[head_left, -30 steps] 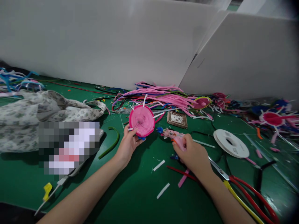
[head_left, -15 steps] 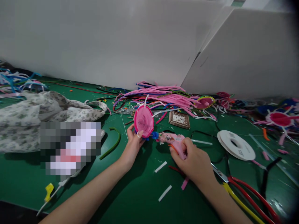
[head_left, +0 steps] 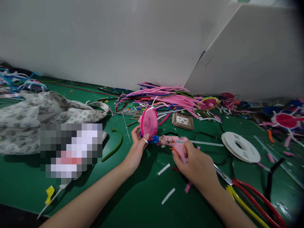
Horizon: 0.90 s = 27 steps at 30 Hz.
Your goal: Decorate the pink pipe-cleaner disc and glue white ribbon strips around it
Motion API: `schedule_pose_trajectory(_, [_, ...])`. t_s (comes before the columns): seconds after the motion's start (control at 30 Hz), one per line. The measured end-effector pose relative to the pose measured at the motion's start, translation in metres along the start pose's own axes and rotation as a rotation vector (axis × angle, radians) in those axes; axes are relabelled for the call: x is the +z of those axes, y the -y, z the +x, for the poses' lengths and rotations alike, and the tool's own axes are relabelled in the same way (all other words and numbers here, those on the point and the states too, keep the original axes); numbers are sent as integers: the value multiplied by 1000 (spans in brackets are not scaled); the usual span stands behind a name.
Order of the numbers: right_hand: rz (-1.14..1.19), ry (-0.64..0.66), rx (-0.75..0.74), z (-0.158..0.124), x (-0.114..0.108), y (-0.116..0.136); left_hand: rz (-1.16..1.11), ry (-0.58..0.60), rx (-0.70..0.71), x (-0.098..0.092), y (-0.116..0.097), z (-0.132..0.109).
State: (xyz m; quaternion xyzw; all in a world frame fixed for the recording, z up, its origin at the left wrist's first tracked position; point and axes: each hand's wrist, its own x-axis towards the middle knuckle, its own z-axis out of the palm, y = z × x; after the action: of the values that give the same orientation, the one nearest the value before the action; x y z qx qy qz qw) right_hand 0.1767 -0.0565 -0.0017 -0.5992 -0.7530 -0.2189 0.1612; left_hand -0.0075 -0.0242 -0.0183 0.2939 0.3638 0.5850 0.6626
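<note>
My left hand (head_left: 136, 148) grips a round pink woven disc (head_left: 149, 123) by its lower edge, tilted so that it shows almost edge-on, with white strips sticking out of its rim. My right hand (head_left: 195, 161) is closed round a pink glue gun (head_left: 175, 142). The gun's blue nozzle touches the disc's bottom rim, right beside my left fingertips. Both hands hover just above the green table (head_left: 133, 196).
A heap of pink pipe cleaners (head_left: 166, 96) lies behind the disc, near a small brown frame (head_left: 182, 121). A white tape roll (head_left: 240, 147) and red-and-yellow cutters (head_left: 251, 196) lie right. Floral cloth (head_left: 35, 115) and a pixelated patch sit left. White boards (head_left: 106, 41) wall the back.
The disc has turned from facing me to nearly edge-on. My right hand brought the glue gun leftward until its nozzle met the disc's lower rim.
</note>
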Motion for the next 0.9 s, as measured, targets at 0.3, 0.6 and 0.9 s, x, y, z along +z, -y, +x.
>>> schedule_pose_trajectory(0.3, [-49,-39,-45,-3,-1,1,76,21,59,-7,10,6])
schedule_pose_trajectory(0.6, [-164,-129,-144,0,-8,6,201,38,79,-10,14,6])
schedule_pose_trajectory(0.9, [-213,-130,-115,1,-13,12,223,74,72,-11,13,5])
